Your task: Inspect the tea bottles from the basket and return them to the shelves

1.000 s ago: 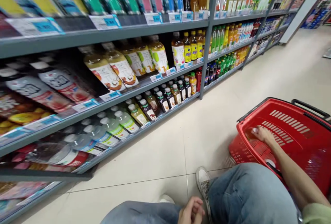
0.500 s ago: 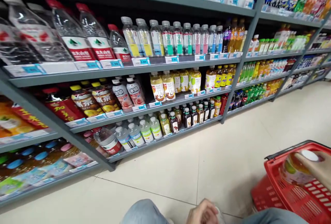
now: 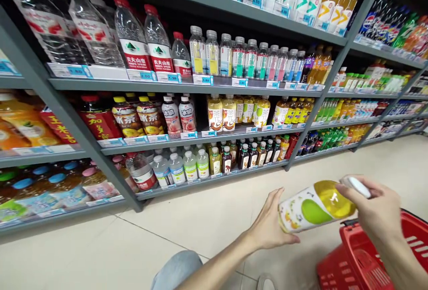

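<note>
In the head view, a bottle [image 3: 314,207] lies on its side in the air between the two hands, near and low on the right. It has a white cap, yellow drink inside and a label with a green fruit on it. The right hand [image 3: 374,212] is closed around the cap end. The left hand [image 3: 269,223] is spread wide, with its palm against the bottom end and its thumb below; it does not wrap around. To hold the bottle well, I think the right hand should grip tight, because the left hand only props it and the bottle looks smooth and could slip. A red basket [image 3: 351,263] sits just below the right hand, its rim close under the bottle. The shelves [image 3: 207,140] stand farther off, packed with bottles side by side. Between them and the hands there is a wide strip of floor [image 3: 207,218] to move over. A knee [image 3: 177,267] in jeans is near, under the left arm.
</note>
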The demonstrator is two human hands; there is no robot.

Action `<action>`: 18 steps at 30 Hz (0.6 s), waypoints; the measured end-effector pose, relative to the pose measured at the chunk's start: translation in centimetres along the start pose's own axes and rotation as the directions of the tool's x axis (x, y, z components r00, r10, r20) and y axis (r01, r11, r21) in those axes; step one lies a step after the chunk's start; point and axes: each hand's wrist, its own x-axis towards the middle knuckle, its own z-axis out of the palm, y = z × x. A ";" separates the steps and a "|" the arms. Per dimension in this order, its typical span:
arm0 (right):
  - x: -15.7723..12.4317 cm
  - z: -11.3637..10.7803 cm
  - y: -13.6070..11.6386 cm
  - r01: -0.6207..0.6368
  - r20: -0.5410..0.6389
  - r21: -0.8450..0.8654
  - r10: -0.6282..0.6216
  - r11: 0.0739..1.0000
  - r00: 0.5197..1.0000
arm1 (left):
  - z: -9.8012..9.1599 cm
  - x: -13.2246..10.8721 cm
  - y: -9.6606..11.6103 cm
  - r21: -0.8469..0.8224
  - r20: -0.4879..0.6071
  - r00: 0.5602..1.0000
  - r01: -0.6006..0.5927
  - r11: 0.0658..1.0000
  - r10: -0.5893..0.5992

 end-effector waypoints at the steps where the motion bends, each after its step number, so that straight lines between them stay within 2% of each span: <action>1: -0.3 1.0 -0.3 -0.001 0.058 0.053 -0.002 0.999 0.998 | -0.1 -0.5 -0.3 0.001 -0.037 0.999 -0.003 1.000 0.003; 3: -0.8 2.5 -0.3 -0.021 0.145 0.139 0.001 0.990 0.989 | -0.4 -1.9 -0.1 -0.009 -0.127 0.992 0.000 1.000 -0.001; 5: -1.4 3.7 0.3 -0.075 0.208 0.211 0.030 0.975 0.978 | -0.6 -3.4 0.4 -0.050 -0.155 0.987 0.040 0.998 -0.048; 7: -2.0 4.8 1.4 -0.154 0.285 0.282 0.070 0.947 0.956 | -0.6 -4.7 0.6 -0.111 -0.064 0.991 0.112 0.988 -0.119; 9: -2.6 6.0 2.9 -0.268 0.376 0.344 0.129 0.900 0.918 | -0.3 -5.9 0.5 -0.177 0.084 0.976 0.215 0.960 -0.203; 12: -3.2 7.8 4.8 -0.514 0.482 0.390 0.306 0.764 0.821 | 0.4 -7.2 0.0 -0.367 0.286 0.925 0.346 0.863 -0.249; 14: -3.4 8.7 5.6 -0.675 0.536 0.360 0.449 0.644 0.714 | 0.9 -7.7 -0.3 -0.528 0.349 0.901 0.415 0.741 -0.257; 15: -3.3 9.1 5.8 -0.737 0.571 0.334 0.496 0.588 0.654 | 1.0 -7.9 -0.5 -0.572 0.340 0.891 0.450 0.686 -0.301; 16: -3.2 9.5 5.9 -0.784 0.602 0.316 0.526 0.534 0.601 | 1.1 -8.0 -0.8 -0.574 0.303 0.869 0.495 0.652 -0.392; 17: -3.1 9.8 5.9 -0.800 0.619 0.328 0.526 0.502 0.583 | 1.2 -8.1 -1.3 -0.551 0.263 0.828 0.550 0.627 -0.496; 18: -3.0 10.1 5.9 -0.779 0.620 0.375 0.489 0.502 0.614 | 1.3 -8.2 -1.8 -0.545 0.197 0.794 0.576 0.609 -0.575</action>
